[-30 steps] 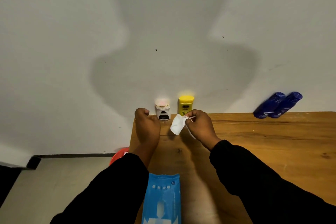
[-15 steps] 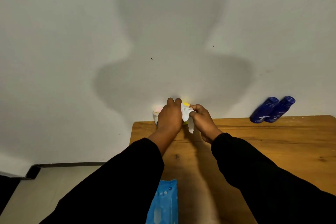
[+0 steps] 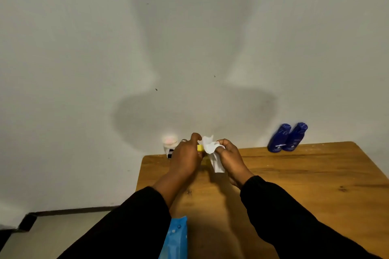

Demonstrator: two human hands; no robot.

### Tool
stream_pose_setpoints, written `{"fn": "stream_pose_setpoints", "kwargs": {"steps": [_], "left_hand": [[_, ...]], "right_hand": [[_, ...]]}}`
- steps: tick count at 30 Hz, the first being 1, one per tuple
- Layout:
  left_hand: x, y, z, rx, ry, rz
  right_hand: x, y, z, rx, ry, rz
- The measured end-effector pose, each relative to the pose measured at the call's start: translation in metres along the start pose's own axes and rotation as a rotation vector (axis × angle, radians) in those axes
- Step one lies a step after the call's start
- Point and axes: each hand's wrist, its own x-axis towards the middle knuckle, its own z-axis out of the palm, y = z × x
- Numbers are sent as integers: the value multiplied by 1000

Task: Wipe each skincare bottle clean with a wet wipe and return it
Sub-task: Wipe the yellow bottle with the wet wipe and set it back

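Note:
My left hand (image 3: 185, 156) is wrapped around the yellow bottle (image 3: 200, 148) near the table's far left edge; only a small yellow patch shows past the fingers. My right hand (image 3: 228, 156) pinches a white wet wipe (image 3: 212, 149) and presses it against that bottle. A white jar with a pinkish lid (image 3: 169, 143) stands just left of my left hand, by the wall. Two dark blue bottles (image 3: 287, 137) stand side by side at the back right of the table.
The wooden table (image 3: 294, 174) is pushed against a plain white wall. A blue wet wipe pack (image 3: 175, 237) lies at the near left edge between my sleeves. Floor lies to the left of the table.
My left hand went from resting on the table to gripping the yellow bottle. My right hand brought the wipe up against it. The camera tilted upward.

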Motion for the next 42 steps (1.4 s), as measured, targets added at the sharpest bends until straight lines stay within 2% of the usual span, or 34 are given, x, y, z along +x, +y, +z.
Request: {"fn": "stream_pose_setpoints", "kwargs": {"steps": [6, 8, 10, 13, 17, 19, 24, 26, 31, 37, 42], "left_hand": [[-4, 62, -74, -792, 161, -141], [-7, 91, -103, -954, 241, -119], [-10, 116, -128, -1011, 313, -60], [-18, 153, -166, -1049, 349, 30], [-28, 196, -216, -1059, 274, 93], [-32, 212, -237, -1046, 258, 158], [-43, 242, -282, -1028, 314, 257], [-47, 253, -297, -1000, 347, 300], [-58, 273, -329, -928, 433, 409], [-66, 287, -349, -754, 494, 454], [-70, 294, -355, -690, 533, 471]], "right_hand": [[-33, -90, -21, 169, 36, -182], [-48, -131, -23, 218, 37, -257], [-64, -169, -25, 264, 31, -343], [-91, -220, -32, 265, 30, -478], [-122, -265, -37, 120, 115, -646], [-137, -284, -41, 17, 160, -762], [-174, -327, -57, -393, 356, -1206], [-186, -341, -61, -495, 423, -1309], [-217, -365, -62, -459, 400, -1392], [-240, -385, -66, -266, 390, -1347], [-255, -389, -59, -371, 444, -1466]]}}
